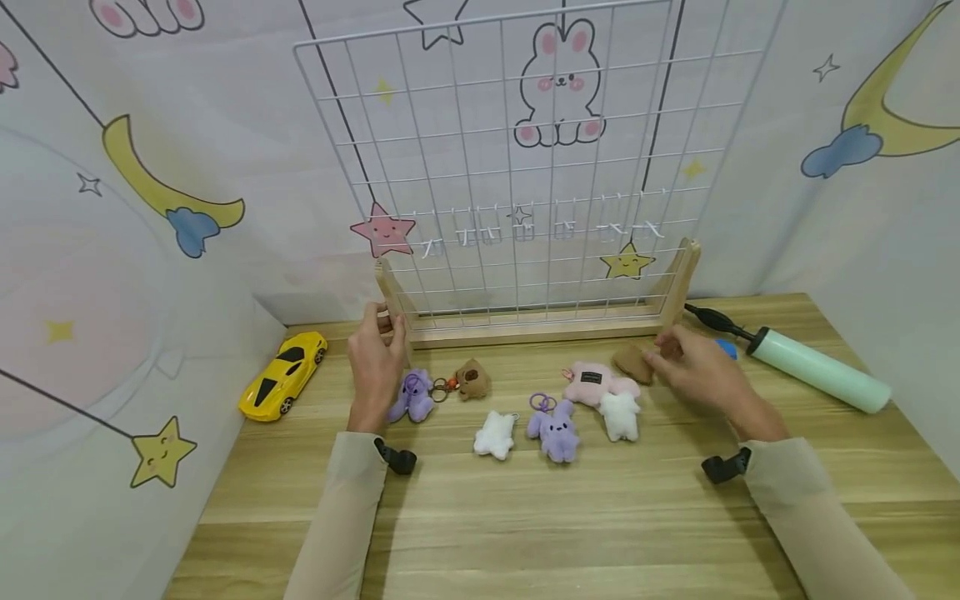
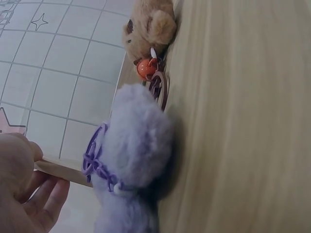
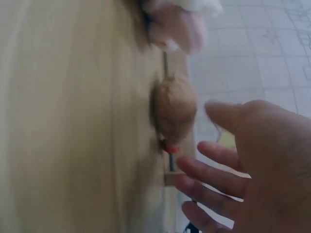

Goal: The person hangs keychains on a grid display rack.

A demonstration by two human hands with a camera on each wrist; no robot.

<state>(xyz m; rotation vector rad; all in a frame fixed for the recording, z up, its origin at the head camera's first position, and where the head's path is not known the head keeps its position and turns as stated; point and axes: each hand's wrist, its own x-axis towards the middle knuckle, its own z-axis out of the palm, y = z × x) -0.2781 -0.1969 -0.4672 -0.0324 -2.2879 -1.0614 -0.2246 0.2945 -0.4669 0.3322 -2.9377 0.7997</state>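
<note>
A white wire grid rack [image 1: 551,250] stands in a wooden base [image 1: 540,327] with an upright at each end. At its left end, my left hand [image 1: 377,358] pinches the wooden side piece [image 2: 63,171] between thumb and fingers. A purple plush keychain [image 2: 138,141] lies beside that wrist, and next to it a brown plush keychain [image 1: 472,380] with an orange bead. My right hand [image 1: 697,367] is at the right end, fingers loosely spread and holding nothing. Just off its fingertips lies another brown plush [image 3: 176,108], with a red bit at one end.
Small hooks [image 1: 525,232] hang across the grid. Pink [image 1: 592,385], white [image 1: 495,435] and purple [image 1: 558,433] plush toys, plus a second white plush [image 1: 620,417], lie on the wooden table [image 1: 555,533]. A yellow toy car [image 1: 285,377] sits left; a pale green hand pump [image 1: 821,371] lies right.
</note>
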